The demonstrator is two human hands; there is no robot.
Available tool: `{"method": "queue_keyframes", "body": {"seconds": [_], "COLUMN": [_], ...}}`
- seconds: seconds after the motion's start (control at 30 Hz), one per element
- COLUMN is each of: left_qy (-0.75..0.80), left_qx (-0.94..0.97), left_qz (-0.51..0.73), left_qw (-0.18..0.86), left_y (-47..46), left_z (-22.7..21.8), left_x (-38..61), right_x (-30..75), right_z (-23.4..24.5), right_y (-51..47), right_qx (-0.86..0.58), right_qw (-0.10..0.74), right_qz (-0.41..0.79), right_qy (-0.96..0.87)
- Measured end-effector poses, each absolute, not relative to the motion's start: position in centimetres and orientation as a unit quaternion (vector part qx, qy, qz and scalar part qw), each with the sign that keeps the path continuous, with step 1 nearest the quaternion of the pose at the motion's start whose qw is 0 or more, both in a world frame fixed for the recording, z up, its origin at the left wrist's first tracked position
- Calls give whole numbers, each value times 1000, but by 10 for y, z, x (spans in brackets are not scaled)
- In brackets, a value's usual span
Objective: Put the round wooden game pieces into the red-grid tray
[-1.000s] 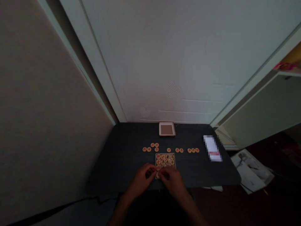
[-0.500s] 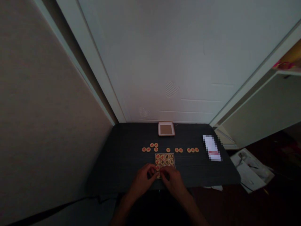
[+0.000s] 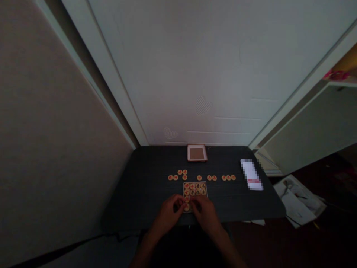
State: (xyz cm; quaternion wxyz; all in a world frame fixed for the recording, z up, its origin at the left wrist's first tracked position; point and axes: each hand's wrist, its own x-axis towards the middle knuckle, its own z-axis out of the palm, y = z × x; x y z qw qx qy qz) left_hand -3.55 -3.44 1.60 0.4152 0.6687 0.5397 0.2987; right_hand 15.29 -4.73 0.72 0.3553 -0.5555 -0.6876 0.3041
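Note:
A shallow square tray (image 3: 206, 190) lies near the front of the dark table, holding rows of round wooden xiangqi pieces (image 3: 192, 185) with red or black characters. My left hand (image 3: 170, 209) is curled at the tray's left edge, thumb and forefinger closed at a red-marked xiangqi piece (image 3: 186, 199) in the left column. Over the tray's lower right part, my right hand (image 3: 204, 207) is curled with its fingertips pointing inward beside the same column; whatever they hold is hidden. Another red-marked piece (image 3: 186, 207) sits between the hands at the bottom.
Behind the tray, loose red-marked pieces (image 3: 199, 178) lie in a broken row on the table (image 3: 150, 193). A box lid or shallow box (image 3: 197, 145) stands at the back edge. A blurred-out phone-shaped object (image 3: 251, 175) lies at right. Walls border the left and back.
Both hands stay at the tray, their fingers shifting only slightly. The right fingertips are a little farther from the left column. The loose pieces have not moved.

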Motion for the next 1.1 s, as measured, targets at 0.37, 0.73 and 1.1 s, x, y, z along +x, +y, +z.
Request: {"method": "queue_keyframes", "body": {"seconds": [0.37, 0.73, 1.1], "left_qy": [541, 535, 573], "left_qx": [676, 707, 689], "left_qz": [303, 328, 343], "left_qw": [398, 326, 282], "left_y": [-31, -7, 4], "left_z": [15, 34, 34], "left_x": [-35, -21, -37], "right_x": [158, 185, 165], "right_z": [14, 18, 23], "right_y": [-49, -42, -35], "right_qx": [-543, -561, -535], "right_qw": [359, 348, 275], "right_qz": [306, 140, 136], "right_qy": [-694, -738, -787]}}
